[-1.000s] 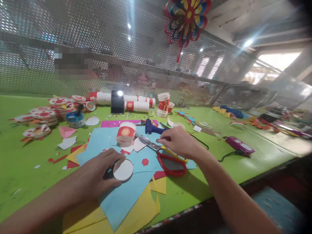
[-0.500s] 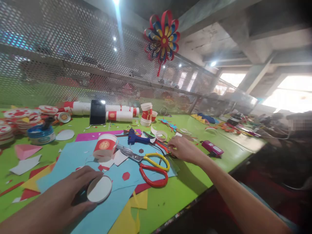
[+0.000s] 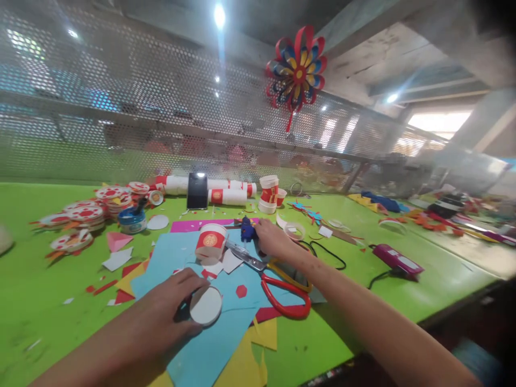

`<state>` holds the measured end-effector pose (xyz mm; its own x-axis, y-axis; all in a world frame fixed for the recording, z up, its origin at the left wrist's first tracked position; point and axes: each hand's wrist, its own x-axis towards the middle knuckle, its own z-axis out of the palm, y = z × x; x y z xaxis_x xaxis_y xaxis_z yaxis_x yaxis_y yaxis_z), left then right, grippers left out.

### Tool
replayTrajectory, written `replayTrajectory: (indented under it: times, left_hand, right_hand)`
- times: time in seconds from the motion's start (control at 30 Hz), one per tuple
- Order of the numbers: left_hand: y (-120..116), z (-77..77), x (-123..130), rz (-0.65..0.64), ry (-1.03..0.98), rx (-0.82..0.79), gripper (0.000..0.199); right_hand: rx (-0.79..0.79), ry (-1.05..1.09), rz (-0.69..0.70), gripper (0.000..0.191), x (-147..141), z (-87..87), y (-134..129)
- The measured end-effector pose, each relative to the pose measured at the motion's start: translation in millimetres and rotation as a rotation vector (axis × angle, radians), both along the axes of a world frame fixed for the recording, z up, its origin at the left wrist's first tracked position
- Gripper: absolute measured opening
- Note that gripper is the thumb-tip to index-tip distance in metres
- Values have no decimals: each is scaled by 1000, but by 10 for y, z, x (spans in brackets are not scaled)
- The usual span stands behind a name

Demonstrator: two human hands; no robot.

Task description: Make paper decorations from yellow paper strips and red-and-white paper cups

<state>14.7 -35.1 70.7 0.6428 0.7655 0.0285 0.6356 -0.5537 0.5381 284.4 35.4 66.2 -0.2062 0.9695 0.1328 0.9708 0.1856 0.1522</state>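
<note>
My left hand (image 3: 169,312) is closed around a small white round piece with a raised rim (image 3: 206,306), its flat face turned up, above light-blue paper (image 3: 201,344). My right hand (image 3: 271,237) reaches across the table and is closed at the handle of a blue glue gun (image 3: 247,230), whose nozzle points towards me; the fingers partly hide the handle. Between the hands stands a cut red-and-white paper cup (image 3: 211,242). Large scissors (image 3: 288,306) with red and yellow handles lie under my right forearm, blades beside the cup.
Red-spotted paper discs (image 3: 83,211) and a blue jar (image 3: 132,220) sit at left. Behind are a phone (image 3: 197,192), stacked paper cups (image 3: 228,196) and a tape roll (image 3: 294,231). A purple device (image 3: 397,260) lies at right; mesh (image 3: 161,129) borders the table.
My right hand has moved from the tools beside the scissors to the glue gun and taken hold of it; the gun has turned. The view has swung left. My left hand keeps the round piece.
</note>
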Motion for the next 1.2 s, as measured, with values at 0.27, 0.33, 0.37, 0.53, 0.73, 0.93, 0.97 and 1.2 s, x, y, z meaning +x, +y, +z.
replayTrajectory:
  times: [0.27, 0.33, 0.37, 0.53, 0.73, 0.93, 0.97, 1.2]
  left_hand:
    - [-10, -45, -26, 7, 21, -85, 37]
    - [-20, -16, -45, 7, 21, -95, 43]
    - [-26, 3, -51, 10, 19, -98, 45]
    - [-63, 56, -36, 11, 0, -93, 40]
    - [-29, -46, -40, -43, -34, 2, 29]
    - [47, -88, -91, -74, -38, 63, 35]
    - [55, -84, -94, -83, -42, 59, 36]
    - [73, -94, -80, -44, -71, 2, 37]
  right_hand:
    - [73, 238, -69, 20, 134, 28, 122]
    - [173, 340, -79, 25, 196, 96, 148]
    - [223, 396, -83, 29, 232, 143, 159]
    - [345, 719, -73, 38, 408, 416, 168]
    - [245, 1148, 81, 35, 430, 543, -174]
    - [-236, 1393, 291, 40, 367, 608, -636]
    - [-276, 1363, 309, 40, 358, 625, -688]
    - [-471, 879, 388, 33, 167, 600, -887]
